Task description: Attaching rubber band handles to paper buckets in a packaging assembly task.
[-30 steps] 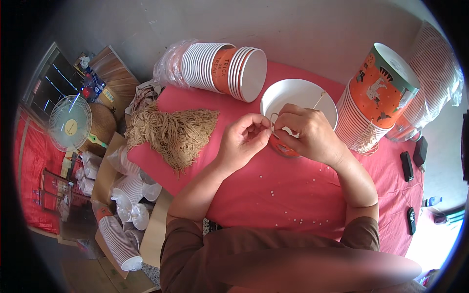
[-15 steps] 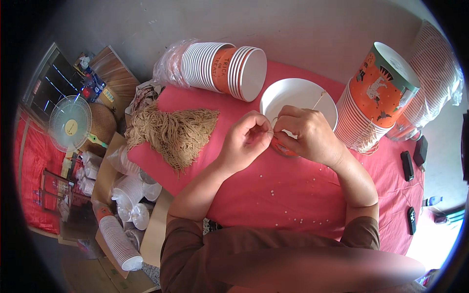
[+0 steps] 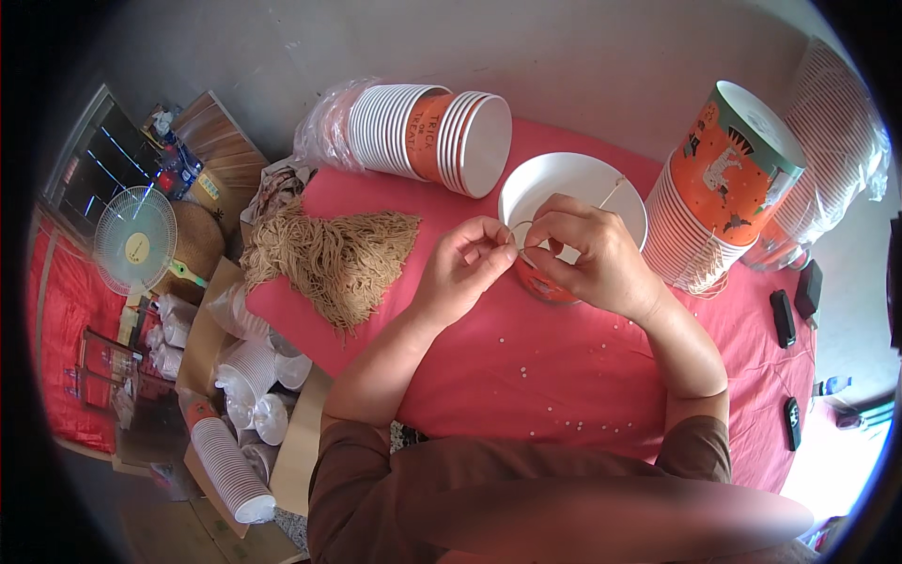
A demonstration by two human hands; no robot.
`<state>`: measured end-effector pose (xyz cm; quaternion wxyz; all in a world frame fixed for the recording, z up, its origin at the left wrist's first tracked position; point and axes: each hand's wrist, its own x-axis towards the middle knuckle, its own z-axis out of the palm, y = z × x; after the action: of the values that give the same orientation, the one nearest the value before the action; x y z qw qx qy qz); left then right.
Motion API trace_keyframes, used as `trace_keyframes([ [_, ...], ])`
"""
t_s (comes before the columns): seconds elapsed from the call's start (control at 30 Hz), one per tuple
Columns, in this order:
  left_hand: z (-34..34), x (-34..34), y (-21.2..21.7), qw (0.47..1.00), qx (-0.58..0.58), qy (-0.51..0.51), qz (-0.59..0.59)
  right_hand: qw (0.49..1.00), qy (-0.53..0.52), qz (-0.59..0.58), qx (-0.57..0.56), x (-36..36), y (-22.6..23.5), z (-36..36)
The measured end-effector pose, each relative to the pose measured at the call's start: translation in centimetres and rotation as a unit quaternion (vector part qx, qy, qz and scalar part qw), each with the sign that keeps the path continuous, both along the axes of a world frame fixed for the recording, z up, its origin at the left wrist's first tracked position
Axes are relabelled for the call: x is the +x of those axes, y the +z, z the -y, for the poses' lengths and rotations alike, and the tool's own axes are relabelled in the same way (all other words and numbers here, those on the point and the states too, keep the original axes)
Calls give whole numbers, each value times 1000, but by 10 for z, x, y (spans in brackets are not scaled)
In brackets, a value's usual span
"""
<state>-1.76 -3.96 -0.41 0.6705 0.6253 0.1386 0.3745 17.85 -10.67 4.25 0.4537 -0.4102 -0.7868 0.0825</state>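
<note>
Pinching string [image 3: 519,228] crosswise over bucket [image 3: 571,193]

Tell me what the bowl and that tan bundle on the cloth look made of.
The bowl looks like paper: thin rim, matte white inside, printed orange outside. The tan bundle looks like cut twine or jute-like string, rough loose strands; exact fibre unclear.

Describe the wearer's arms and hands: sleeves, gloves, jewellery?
Both hands are bare: the left hand and right hand show no gloves, and no rings or watch can be made out. Brown fabric sleeves are pushed up to about the elbows, forearms uncovered.
</note>
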Motion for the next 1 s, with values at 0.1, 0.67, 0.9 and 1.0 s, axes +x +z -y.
trace_keyframes([
  [0.1,1,2,-2,999,24,26,9,1000,-2,11,-24,-2,3,4],
  [0.67,7,2,1,1000,11,-2,18,985,64,-82,-137,3,5,3],
  [0.9,8,4,0,1000,12,4,11,985,60,-85,-141,3,6,3],
  [1.0,8,4,0,1000,10,9,18,986,56,-92,-123,3,5,3],
])
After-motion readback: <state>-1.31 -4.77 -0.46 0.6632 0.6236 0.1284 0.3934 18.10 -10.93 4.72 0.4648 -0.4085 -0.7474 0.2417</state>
